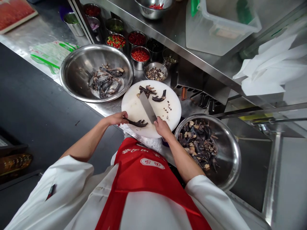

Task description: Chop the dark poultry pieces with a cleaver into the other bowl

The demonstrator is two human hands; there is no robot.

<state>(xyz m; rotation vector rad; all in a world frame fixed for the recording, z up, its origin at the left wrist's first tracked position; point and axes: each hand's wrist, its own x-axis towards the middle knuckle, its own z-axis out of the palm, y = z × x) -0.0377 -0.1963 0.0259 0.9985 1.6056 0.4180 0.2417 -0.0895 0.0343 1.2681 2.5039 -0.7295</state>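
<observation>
My left hand (117, 118) is closed on the shank end of a dark chicken foot (139, 123), whose toes lie over the near part of the round white cutting board (174, 107). My right hand (162, 127) grips the handle of a cleaver (148, 108). The cleaver's wide blade slants across the board's middle, its far end beside some dark feet (146, 90). Another dark foot (160, 96) lies to the right of the blade. Small cut bits (167, 110) are scattered near the board's right side.
Steel bowls of dark feet stand left (69, 70) and right (231, 159) of the board. Behind are metal containers of chopped peppers (140, 55) and a small bowl of bits (155, 73). A steel shelf (199, 59) overhangs the back; a knife rack (203, 99) stands behind right.
</observation>
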